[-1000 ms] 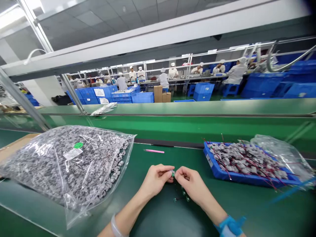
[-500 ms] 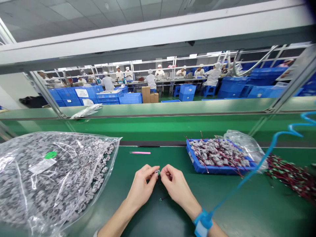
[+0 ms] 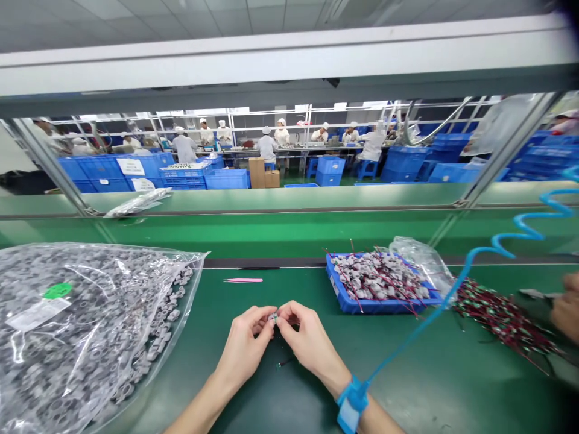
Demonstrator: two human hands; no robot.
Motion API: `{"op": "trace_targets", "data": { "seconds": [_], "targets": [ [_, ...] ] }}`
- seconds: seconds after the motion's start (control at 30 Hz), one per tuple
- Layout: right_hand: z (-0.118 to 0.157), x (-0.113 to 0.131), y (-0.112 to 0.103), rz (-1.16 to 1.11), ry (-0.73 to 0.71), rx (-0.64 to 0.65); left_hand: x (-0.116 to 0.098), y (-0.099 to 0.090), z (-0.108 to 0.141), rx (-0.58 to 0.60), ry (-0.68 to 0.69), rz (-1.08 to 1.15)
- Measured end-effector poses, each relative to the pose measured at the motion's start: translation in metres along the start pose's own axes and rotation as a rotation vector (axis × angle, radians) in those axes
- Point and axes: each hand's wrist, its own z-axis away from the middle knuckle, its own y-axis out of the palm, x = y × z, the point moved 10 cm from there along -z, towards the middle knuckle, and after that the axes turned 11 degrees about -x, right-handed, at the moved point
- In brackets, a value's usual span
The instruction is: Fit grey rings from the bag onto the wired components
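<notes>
My left hand (image 3: 246, 340) and my right hand (image 3: 307, 340) meet over the green tabletop, fingers pinched from both sides on a small grey part (image 3: 273, 317). Its details are too small to tell. A blue strap with a coiled cord circles my right wrist. Below the hands lies a tiny green piece (image 3: 279, 365) with a dark wire. Pink tweezers (image 3: 244, 280) rest beyond my left hand. A blue tray (image 3: 375, 306) at the right holds grey parts with red wires. At the left is a large clear bag (image 3: 190, 301) full of grey parts.
Right of the tray, a pile of red wires with green pieces (image 3: 502, 316) spreads near another person's hand (image 3: 565, 307). A clear plastic bag (image 3: 416, 256) lies behind the tray. The blue cord (image 3: 420, 331) crosses the right side. Beyond the shelf, people sit among blue crates.
The view has turned slightly right, so things sit further left in it. Another person's hand now shows at the right edge. My hands still pinch the small part together.
</notes>
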Motion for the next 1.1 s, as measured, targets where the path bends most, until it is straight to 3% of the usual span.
{"op": "trace_targets", "data": {
  "seconds": [0.3, 0.63, 0.83, 1.1],
  "targets": [
    [0.005, 0.016, -0.002, 0.007, -0.088, -0.044, -0.011, -0.004, 0.005, -0.078, 0.073, -0.107],
    [-0.003, -0.003, -0.001, -0.15, 0.059, 0.013, 0.006, -0.003, -0.002, -0.015, -0.083, 0.041],
    [0.004, 0.007, -0.002, -0.03, -0.014, -0.04, 0.012, -0.002, -0.002, -0.03, -0.155, 0.112],
    [0.008, 0.003, 0.002, 0.0, -0.043, -0.1, 0.022, -0.008, 0.002, -0.068, -0.12, 0.044]
  ]
}}
